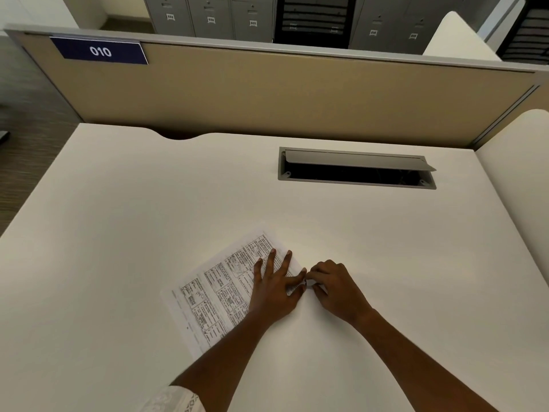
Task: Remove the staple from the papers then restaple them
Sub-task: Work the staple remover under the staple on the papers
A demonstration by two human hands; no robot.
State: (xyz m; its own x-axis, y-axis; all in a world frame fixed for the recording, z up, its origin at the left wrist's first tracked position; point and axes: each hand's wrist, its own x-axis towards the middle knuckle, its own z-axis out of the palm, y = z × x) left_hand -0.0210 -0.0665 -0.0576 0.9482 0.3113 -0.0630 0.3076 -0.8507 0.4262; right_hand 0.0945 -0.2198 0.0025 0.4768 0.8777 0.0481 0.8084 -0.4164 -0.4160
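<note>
White table [118, 233] fills most of the frame. Its back edge runs along a beige partition [267, 93], w/ a curved notch [181, 135] cut in at upper left-centre. The table's left edge slants down the left side of the frame, w/ floor beyond it. At far right it meets a neighbouring white surface. Upper right of the table: a grey cable hatch [356, 159], lid tilted up, dark slot under it. Open tabletop lies all round the papers: up to the hatch, out to the left edge, & across the lower right.

Papers [214, 292] lie flat in the lower centre, printed side up, turned diagonally w/ one corner pointing to upper right. They are well apart from the hatch & every table edge.

Left hand [274, 289] lies palm-down on the papers' right part, fingers straight & spread, pressing the sheets. Its forearm comes up from bottom centre, w/ a patterned white sleeve [175, 399] at the bottom edge. Right hand [335, 288] sits just beside it at the papers' right-hand corner, knuckles up, fingers curled. Its thumb & fingertips pinch at that corner, close against the left index tip. Whether the staple is between them is too small to tell. Right forearm enters from lower right.

On the partition, upper left: blue label "010" [99, 51]. Grey file cabinets [211, 16] run across the top.
</note>
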